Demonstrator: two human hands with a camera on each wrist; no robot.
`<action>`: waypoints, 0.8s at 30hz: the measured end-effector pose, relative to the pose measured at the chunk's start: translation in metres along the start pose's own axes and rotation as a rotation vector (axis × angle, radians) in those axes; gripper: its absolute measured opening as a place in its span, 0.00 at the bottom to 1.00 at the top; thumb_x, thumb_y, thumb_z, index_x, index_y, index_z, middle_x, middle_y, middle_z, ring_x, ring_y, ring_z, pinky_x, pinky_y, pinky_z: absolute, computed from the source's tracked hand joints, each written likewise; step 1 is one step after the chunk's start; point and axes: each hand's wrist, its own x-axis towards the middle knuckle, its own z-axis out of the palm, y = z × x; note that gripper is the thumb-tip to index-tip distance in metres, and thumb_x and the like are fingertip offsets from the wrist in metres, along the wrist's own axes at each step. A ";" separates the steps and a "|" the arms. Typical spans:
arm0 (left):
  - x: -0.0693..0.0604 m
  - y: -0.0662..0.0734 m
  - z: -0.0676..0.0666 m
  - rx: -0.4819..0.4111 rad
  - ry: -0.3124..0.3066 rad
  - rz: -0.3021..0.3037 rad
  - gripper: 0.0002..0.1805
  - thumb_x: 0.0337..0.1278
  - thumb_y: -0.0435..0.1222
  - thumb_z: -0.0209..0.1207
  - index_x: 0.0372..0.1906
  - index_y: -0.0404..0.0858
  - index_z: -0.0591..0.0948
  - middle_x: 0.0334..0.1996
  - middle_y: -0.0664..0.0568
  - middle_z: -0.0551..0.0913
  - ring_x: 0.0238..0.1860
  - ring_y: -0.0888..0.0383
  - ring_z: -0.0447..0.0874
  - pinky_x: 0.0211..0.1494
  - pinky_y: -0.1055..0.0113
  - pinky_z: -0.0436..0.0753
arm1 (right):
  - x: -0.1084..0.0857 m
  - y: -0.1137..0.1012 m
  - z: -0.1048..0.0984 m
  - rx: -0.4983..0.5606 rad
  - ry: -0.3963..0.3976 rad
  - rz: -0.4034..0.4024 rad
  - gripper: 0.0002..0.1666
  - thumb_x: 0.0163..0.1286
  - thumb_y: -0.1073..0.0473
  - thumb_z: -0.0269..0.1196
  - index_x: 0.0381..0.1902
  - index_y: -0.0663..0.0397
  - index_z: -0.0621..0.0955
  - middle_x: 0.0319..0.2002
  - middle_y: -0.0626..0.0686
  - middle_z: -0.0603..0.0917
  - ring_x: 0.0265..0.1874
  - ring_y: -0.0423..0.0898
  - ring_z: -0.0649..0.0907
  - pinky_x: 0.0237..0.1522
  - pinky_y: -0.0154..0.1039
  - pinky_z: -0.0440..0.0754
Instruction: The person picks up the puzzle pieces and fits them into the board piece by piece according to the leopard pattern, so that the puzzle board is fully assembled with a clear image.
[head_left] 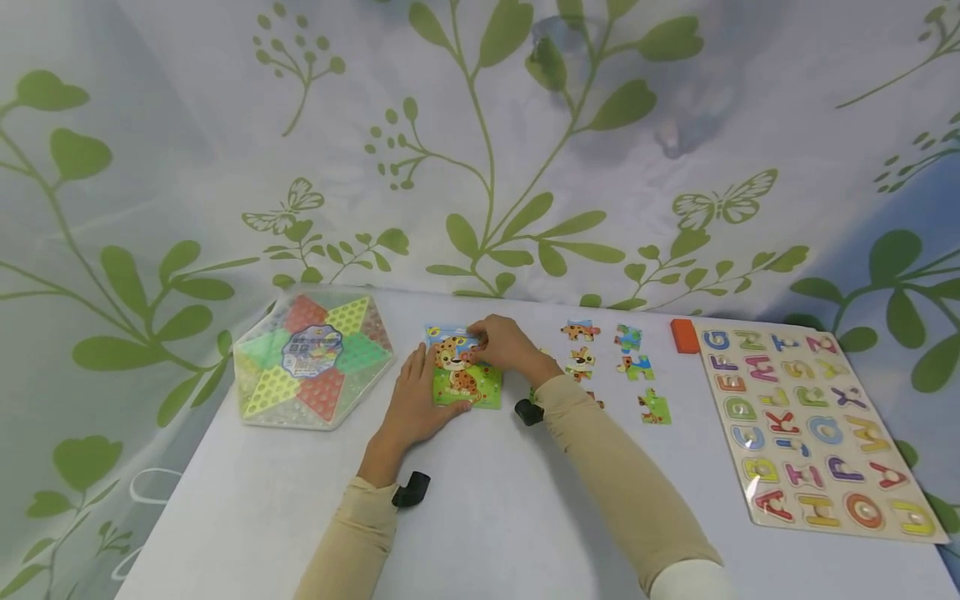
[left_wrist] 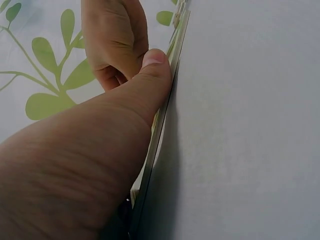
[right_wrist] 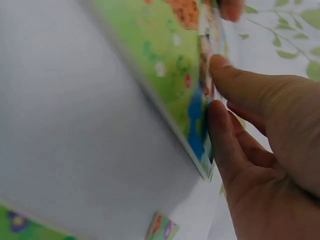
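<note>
A small cartoon leopard jigsaw board [head_left: 480, 392] lies flat on the white table, with a yellow and blue top and a green lower part. Along its left edge rests my left hand [head_left: 415, 400], fingers extended and the thumb touching the lower edge. At the board's upper right, my right hand [head_left: 513, 343] pinches a jigsaw piece [right_wrist: 205, 65] between thumb and fingers. That piece is mostly covered by the fingers, and whether it is seated in the board cannot be told. In the left wrist view the board shows only edge-on.
Loose jigsaw pieces [head_left: 636, 367] lie right of the board, some partly behind the right arm. Left stands a hexagonal Chinese checkers box [head_left: 262, 342]. At right are a wooden alphabet board [head_left: 765, 400] and a small red-orange block [head_left: 684, 336]. A leaf-patterned curtain [head_left: 337, 125] hangs behind.
</note>
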 end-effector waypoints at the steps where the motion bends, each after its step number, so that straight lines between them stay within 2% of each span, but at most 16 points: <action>1: 0.000 0.000 0.000 -0.001 -0.001 0.000 0.65 0.54 0.63 0.68 0.83 0.35 0.45 0.83 0.36 0.44 0.83 0.38 0.43 0.81 0.38 0.56 | 0.000 -0.001 0.001 -0.024 -0.003 -0.008 0.30 0.67 0.56 0.72 0.65 0.56 0.80 0.54 0.56 0.84 0.50 0.49 0.85 0.54 0.43 0.85; 4: 0.001 0.000 -0.001 0.012 -0.004 -0.002 0.65 0.54 0.63 0.68 0.83 0.36 0.45 0.83 0.36 0.44 0.83 0.38 0.43 0.81 0.38 0.57 | 0.002 -0.005 0.005 -0.059 0.021 -0.025 0.28 0.67 0.56 0.71 0.64 0.57 0.82 0.53 0.57 0.83 0.50 0.48 0.85 0.53 0.41 0.85; 11: -0.001 -0.001 -0.001 -0.009 0.012 0.008 0.58 0.60 0.61 0.65 0.82 0.34 0.50 0.83 0.37 0.45 0.82 0.37 0.45 0.80 0.38 0.58 | 0.013 -0.023 0.020 -0.028 0.057 -0.039 0.23 0.71 0.55 0.69 0.61 0.59 0.83 0.54 0.57 0.82 0.51 0.50 0.85 0.51 0.40 0.87; 18: 0.001 -0.001 0.000 -0.013 0.051 0.033 0.50 0.68 0.57 0.59 0.81 0.32 0.54 0.82 0.35 0.49 0.81 0.36 0.49 0.79 0.37 0.59 | 0.024 -0.040 0.031 -0.058 0.093 0.015 0.19 0.74 0.57 0.65 0.59 0.57 0.85 0.54 0.55 0.82 0.50 0.49 0.84 0.51 0.38 0.86; 24: 0.001 0.003 0.002 0.017 0.082 0.027 0.46 0.71 0.55 0.57 0.80 0.32 0.56 0.81 0.33 0.51 0.80 0.34 0.51 0.78 0.37 0.62 | 0.024 -0.043 0.032 -0.047 0.111 0.046 0.17 0.73 0.58 0.66 0.57 0.56 0.85 0.52 0.55 0.83 0.49 0.48 0.85 0.50 0.39 0.86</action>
